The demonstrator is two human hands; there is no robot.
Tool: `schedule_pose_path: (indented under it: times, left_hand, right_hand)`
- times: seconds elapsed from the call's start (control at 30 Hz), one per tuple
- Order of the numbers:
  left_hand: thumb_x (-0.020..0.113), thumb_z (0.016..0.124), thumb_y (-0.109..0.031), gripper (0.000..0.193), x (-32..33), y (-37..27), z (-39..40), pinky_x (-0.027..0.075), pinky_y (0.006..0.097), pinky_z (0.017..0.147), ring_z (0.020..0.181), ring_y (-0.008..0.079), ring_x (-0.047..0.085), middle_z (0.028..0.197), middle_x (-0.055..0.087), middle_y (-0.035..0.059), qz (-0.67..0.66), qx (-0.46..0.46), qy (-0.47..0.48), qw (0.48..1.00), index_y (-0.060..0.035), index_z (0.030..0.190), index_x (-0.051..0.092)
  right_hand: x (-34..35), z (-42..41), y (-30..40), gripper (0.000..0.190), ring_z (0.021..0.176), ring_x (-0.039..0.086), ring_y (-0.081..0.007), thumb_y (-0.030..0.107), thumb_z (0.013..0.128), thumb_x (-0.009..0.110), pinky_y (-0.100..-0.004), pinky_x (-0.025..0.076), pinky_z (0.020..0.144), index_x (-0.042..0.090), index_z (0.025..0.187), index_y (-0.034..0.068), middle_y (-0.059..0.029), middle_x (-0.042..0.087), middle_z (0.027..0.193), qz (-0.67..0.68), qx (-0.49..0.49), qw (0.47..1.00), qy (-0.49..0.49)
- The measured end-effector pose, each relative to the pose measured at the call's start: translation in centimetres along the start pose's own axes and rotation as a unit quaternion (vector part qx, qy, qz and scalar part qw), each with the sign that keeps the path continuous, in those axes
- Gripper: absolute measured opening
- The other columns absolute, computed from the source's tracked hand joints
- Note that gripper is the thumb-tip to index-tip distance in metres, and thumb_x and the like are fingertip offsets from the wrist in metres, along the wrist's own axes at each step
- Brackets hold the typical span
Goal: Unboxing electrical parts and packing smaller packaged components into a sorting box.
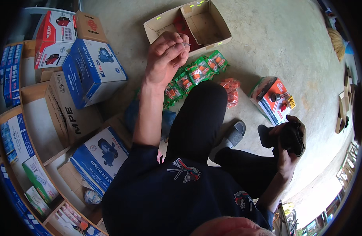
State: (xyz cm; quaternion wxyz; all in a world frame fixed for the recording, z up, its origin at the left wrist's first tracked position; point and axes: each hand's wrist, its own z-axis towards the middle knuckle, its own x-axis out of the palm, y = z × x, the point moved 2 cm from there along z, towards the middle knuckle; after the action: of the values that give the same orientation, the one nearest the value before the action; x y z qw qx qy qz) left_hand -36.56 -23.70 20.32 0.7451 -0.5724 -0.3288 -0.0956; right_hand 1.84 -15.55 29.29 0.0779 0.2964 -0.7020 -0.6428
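My left hand (166, 57) is raised in front of me, pinching a small thin item (186, 44) between thumb and fingers; it is too small to name. Beyond it lies an open cardboard box (203, 28) with a divider and a red patch inside. Low on my right side, my right hand (284, 156) grips a black, folded-looking item (291, 138); whether it is cloth or leather I cannot tell. Below the box, green packets (198, 72) with orange pieces inside stretch in a row. An orange plastic packet (230, 91) rests near my knee.
A printed carton (268, 109) near my right hand carries a dark round part (275, 97), a red piece (283, 106) and a yellow piece (290, 102). Water pump boxes (95, 63) and wooden shelving (34, 88) stand at left. A broom (336, 44) is at far right.
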Motion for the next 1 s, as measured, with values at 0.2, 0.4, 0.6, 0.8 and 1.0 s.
schedule_pose_path:
  times: [0.2,0.4,0.6,0.8,1.0]
  left_hand:
    - [0.070,0.097,-0.010,0.013,5.3,-0.6,-1.2,0.035,0.0215,0.053,0.072,0.0092,0.051,0.098,0.059,0.0073,-0.029,-0.005,0.052,0.998,-0.0085,0.105,0.060]
    - [0.066,0.102,-0.015,0.009,10.5,9.0,-2.1,0.034,0.0192,0.049,0.067,0.0060,0.053,0.096,0.064,0.0057,-0.050,-0.166,-0.020,0.985,-0.0062,0.104,0.067]
    - [0.076,0.097,-0.022,0.022,15.8,27.7,-2.7,0.042,0.0221,0.052,0.066,0.0056,0.058,0.082,0.068,0.0004,0.162,-0.299,-0.066,0.938,-0.0017,0.106,0.072]
    - [0.079,0.094,-0.024,0.028,17.1,35.4,-3.6,0.051,0.0293,0.062,0.070,0.0105,0.065,0.081,0.075,0.0042,0.365,-0.160,-0.012,0.917,0.0033,0.101,0.077]
    - [0.079,0.092,-0.024,0.026,17.2,35.4,-5.2,0.052,0.0333,0.064,0.068,0.0158,0.068,0.078,0.076,0.0112,0.502,-0.095,0.011,0.860,0.0009,0.099,0.079]
  right_hand:
    - [0.2,-0.3,1.1,0.069,0.086,0.065,-0.0163,0.037,0.090,0.075,-0.0319,0.052,0.083,0.050,0.135,-0.009,-0.0100,0.067,0.093,0.009,-0.051,0.998,0.034]
    - [-1.6,-1.8,1.2,0.055,0.100,0.070,-0.0257,0.018,0.083,0.073,-0.0365,0.054,0.093,0.055,0.130,-0.004,-0.0174,0.070,0.120,-0.015,-0.122,0.986,0.113]
    - [-0.6,-3.5,1.3,0.061,0.100,0.068,-0.0392,0.006,0.069,0.071,-0.0446,0.055,0.087,0.060,0.130,0.001,-0.0176,0.067,0.108,-0.047,-0.170,0.972,0.152]
    - [-0.9,-5.5,1.7,0.056,0.087,0.067,-0.0341,0.011,0.077,0.073,-0.0432,0.055,0.072,0.059,0.130,0.001,-0.0155,0.063,0.098,-0.084,-0.237,0.964,0.084]
    - [-1.1,-6.2,1.8,0.062,0.082,0.064,-0.0331,0.011,0.074,0.074,-0.0433,0.054,0.072,0.056,0.132,-0.002,-0.0140,0.058,0.093,-0.093,-0.257,0.960,0.058]
